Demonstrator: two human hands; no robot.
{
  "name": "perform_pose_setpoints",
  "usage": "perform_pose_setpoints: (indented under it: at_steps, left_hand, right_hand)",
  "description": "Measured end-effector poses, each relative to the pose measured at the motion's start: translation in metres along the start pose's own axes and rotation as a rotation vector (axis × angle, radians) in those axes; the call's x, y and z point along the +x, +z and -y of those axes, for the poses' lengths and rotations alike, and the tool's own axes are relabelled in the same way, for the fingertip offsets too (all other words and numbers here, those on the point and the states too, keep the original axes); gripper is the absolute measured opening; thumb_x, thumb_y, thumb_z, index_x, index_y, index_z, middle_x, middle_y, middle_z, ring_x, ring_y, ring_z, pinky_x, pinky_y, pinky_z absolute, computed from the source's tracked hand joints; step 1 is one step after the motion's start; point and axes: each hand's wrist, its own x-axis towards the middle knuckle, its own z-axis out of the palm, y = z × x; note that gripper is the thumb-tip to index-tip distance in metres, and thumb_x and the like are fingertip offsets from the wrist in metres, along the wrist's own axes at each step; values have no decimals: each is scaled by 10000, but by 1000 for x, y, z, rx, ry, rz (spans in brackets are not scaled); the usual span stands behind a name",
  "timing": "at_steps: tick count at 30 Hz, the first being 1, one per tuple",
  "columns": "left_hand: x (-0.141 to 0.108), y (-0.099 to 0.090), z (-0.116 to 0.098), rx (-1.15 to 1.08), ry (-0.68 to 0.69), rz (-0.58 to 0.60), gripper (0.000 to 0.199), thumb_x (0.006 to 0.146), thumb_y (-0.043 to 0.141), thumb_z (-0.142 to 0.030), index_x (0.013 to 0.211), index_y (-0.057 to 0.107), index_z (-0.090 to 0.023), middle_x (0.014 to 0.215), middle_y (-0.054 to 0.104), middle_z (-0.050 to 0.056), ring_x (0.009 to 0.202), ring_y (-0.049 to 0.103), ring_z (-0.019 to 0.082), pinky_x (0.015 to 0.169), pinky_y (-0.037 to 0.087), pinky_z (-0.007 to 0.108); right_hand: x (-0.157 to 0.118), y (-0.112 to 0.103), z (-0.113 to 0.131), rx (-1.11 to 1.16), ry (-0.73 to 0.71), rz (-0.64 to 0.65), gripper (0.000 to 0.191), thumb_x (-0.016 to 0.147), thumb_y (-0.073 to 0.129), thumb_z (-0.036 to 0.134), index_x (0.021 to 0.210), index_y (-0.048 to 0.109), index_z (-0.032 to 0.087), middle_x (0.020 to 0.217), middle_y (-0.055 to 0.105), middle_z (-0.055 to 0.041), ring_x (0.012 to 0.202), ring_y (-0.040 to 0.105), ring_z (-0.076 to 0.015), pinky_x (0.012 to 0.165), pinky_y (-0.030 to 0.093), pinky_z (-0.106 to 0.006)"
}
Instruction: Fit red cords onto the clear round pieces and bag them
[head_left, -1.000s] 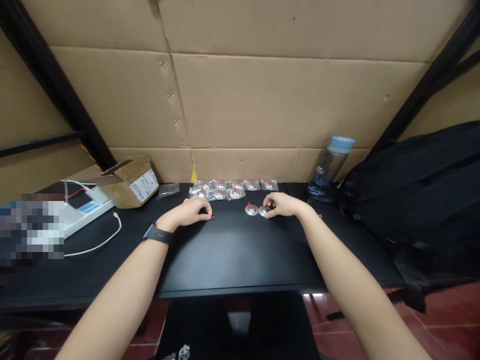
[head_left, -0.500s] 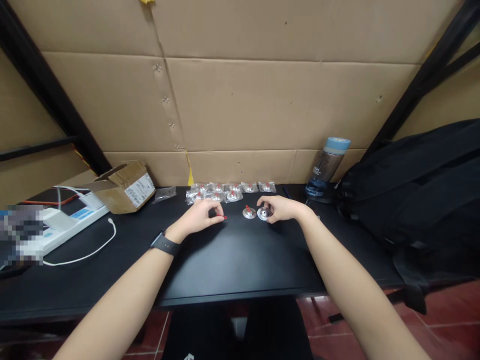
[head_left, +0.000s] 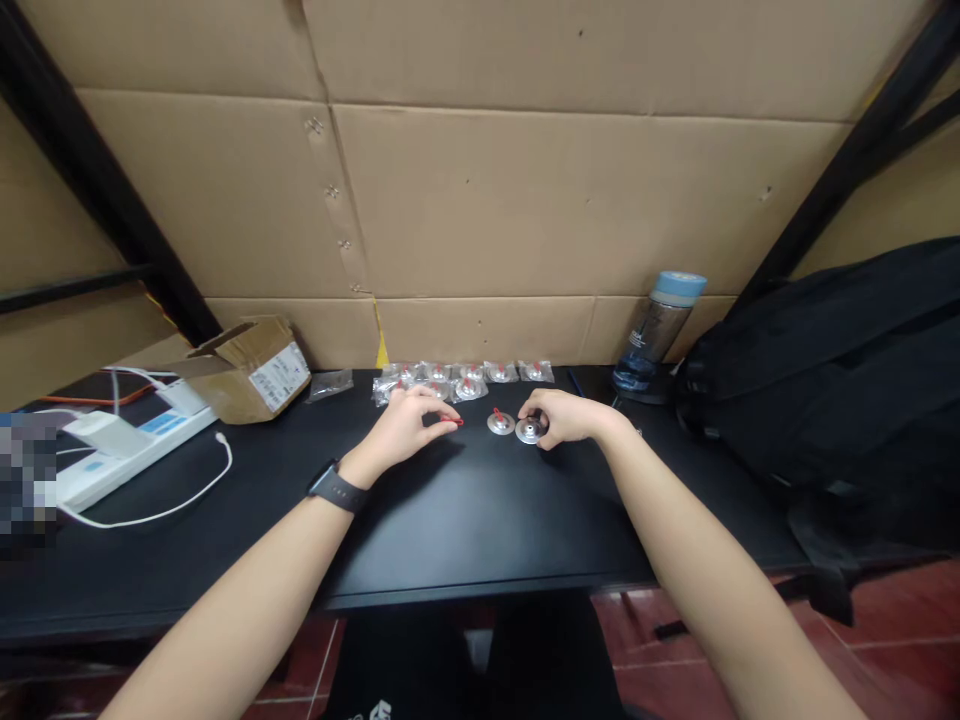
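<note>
One red-topped disc (head_left: 495, 428) and one plain disc (head_left: 527, 433) lie side by side on the table (head_left: 450, 540), slightly below and right of the frame's center. Right hand (head_left: 568, 414): its grip is part-spread, thumb and finger on the plain disc's edges. Left hand (head_left: 405, 428), left of center: its grip is nearly closed, fingertips pinching a red piece (head_left: 453, 420).

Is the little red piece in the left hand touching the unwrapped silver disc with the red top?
Apart: the head view shows a strip of black tabletop between the red piece, pinched in the left hand, and the red-topped disc.
</note>
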Motion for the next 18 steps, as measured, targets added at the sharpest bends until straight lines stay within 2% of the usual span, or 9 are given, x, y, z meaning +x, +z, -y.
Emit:
perform_pose_setpoints:
  at_steps: [4,7,11,15,18]
  left_hand:
    - [0,0,-6,10,6,-60,131,905,697,-391,912,778,-288,932,752,13,1049,596,232,1081,332,463]
    - [0,1,-10,-10,35,-109,155,937,657,-387,912,756,-270,979,725,23,1049,592,225,1060,355,452]
    - [1,3,-15,-51,54,-220,150,954,631,-345,929,736,-240,1101,636,57,1094,580,219,1025,405,416]
    - [1,6,-21,-25,35,-266,150,962,613,-331,939,721,-230,1163,573,70,1182,535,243,1076,373,456]
    - [0,9,-24,-43,22,-295,135,957,610,-321,950,706,-227,1177,560,71,1186,522,248,1085,374,467]
  right_hand:
    - [0,0,4,-7,-27,-38,470,583,771,192,1050,742,160,998,701,-69,811,645,-201,706,489,-260]
    - [0,-1,13,31,-129,-162,447,611,780,196,1055,737,172,982,704,-61,818,636,-195,736,490,-273]
    - [2,3,36,240,-285,-318,445,712,784,248,1146,696,195,1021,714,-54,855,645,-181,732,500,-274]
    - [8,17,62,398,-307,-511,446,754,801,319,1165,671,206,1050,714,-61,876,658,-181,697,511,-272]
    - [13,29,76,457,-321,-601,466,754,819,358,1169,665,212,1094,711,-70,864,658,-178,700,532,-285]
